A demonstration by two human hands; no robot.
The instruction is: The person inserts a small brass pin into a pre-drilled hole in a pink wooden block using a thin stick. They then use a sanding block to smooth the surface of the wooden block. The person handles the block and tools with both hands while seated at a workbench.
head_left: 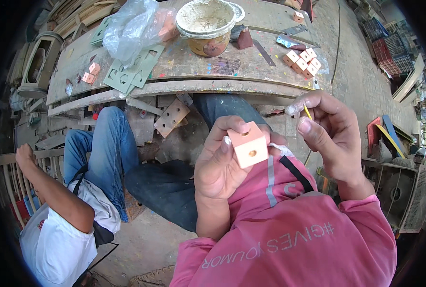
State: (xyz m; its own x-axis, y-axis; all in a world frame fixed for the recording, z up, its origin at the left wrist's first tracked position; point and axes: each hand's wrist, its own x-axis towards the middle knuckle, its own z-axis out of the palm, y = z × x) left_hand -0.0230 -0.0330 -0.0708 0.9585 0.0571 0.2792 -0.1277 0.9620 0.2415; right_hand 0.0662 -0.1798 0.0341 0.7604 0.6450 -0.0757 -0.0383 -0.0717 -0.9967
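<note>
My left hand (212, 173) is closed around a pale pinkish wooden cube (257, 135) with round holes in the two faces that show. White paste clings to a fingertip of that hand on the cube's far side. Up to the right, clear of the cube, my right hand (336, 136) pinches a thin yellow stick (308, 112) between thumb and forefinger. The tip of that forefinger is coated in whitish paste. Beyond both hands, a bucket (207, 47) smeared with pale putty stands on the worn wooden bench (184, 71).
Several similar cubes (299, 65) cluster at the bench's right, with a pair of cubes (93, 70) at its left. Green cut-out sheets (135, 71) and a clear plastic bag (131, 31) lie left of the bucket. Another person (62, 234) sits at my left. A holed wooden block (171, 117) rests below the bench edge.
</note>
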